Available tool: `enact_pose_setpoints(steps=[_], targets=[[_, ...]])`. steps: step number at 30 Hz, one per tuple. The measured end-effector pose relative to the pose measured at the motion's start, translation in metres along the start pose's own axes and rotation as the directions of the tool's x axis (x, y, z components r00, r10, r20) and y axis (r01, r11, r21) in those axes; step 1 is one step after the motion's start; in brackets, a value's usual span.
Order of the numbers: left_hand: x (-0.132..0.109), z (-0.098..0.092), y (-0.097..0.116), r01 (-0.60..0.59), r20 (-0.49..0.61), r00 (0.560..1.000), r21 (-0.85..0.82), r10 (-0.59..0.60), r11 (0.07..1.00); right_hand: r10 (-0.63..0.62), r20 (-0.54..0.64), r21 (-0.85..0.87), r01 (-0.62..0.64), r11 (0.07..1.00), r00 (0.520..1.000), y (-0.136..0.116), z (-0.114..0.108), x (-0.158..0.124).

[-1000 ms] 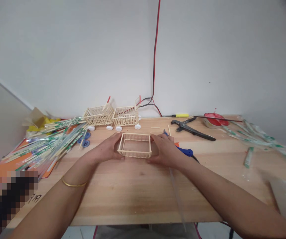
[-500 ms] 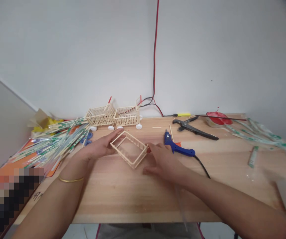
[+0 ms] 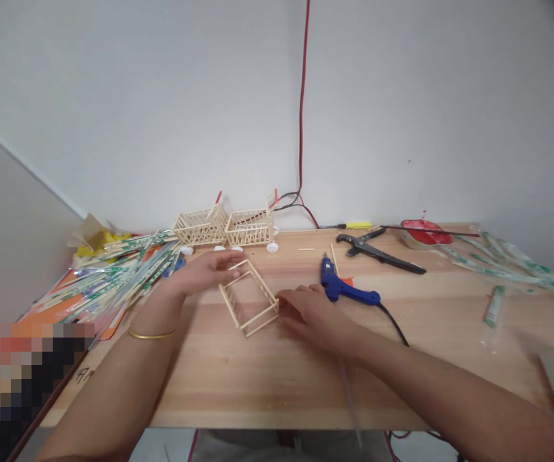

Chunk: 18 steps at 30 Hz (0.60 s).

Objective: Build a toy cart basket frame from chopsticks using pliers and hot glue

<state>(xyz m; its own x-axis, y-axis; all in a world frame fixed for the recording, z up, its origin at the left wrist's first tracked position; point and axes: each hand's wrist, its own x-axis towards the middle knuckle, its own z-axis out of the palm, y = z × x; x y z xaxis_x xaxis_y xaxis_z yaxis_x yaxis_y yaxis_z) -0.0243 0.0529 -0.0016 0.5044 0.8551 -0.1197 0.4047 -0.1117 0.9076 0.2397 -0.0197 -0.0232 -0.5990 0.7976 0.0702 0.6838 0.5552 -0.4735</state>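
A box-shaped open frame of thin wooden sticks (image 3: 248, 328) is tilted between my hands above the table. My left hand (image 3: 204, 273) is at its far left corner, fingers stretched along the top edge and thumb on the inner side. The fingertips of my right hand (image 3: 318, 317) close on its right corner, partly hidden behind the knuckles. Just beyond that hand lies a blue glue gun (image 3: 351, 290), its nozzle pointing away from me. Two finished-looking stick carts with white wheels, a left cart (image 3: 200, 228) and a right cart (image 3: 248, 228), stand near the wall.
Wrapped sticks (image 3: 127, 276) are heaped at the left. Black pliers (image 3: 382, 253), a yellow-handled tool (image 3: 357, 226) and a red-lined dish (image 3: 425, 234) lie at the back right. Empty wrappers (image 3: 522, 273) spread farther right. A black cord (image 3: 395, 324) trails from the glue gun.
The stick frame has turned in my hands, its near corner swinging left. My right fingers have drawn closer together at its corner. The view has shifted slightly.
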Motion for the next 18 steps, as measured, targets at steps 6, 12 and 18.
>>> enact_pose_setpoints(steps=[6, 12, 18], targets=[[0.014, 0.008, 0.006, -0.048, 0.072, 0.997, 0.349, 0.024, 0.936, -0.007, 0.041, -0.003, 0.007, 1.000, 0.999, -0.002, -0.002, 0.001], [0.014, 0.014, 0.006, -0.067, 0.037, 0.998, 0.418, 0.057, 0.906, 0.000, 0.084, -0.032, 0.003, 0.999, 0.996, -0.004, -0.002, 0.004], [0.014, 0.017, 0.007, -0.058, 0.021, 0.998, 0.425, 0.054, 0.903, -0.028, 0.061, -0.027, 0.030, 0.999, 0.998, -0.004, -0.003, 0.006]])
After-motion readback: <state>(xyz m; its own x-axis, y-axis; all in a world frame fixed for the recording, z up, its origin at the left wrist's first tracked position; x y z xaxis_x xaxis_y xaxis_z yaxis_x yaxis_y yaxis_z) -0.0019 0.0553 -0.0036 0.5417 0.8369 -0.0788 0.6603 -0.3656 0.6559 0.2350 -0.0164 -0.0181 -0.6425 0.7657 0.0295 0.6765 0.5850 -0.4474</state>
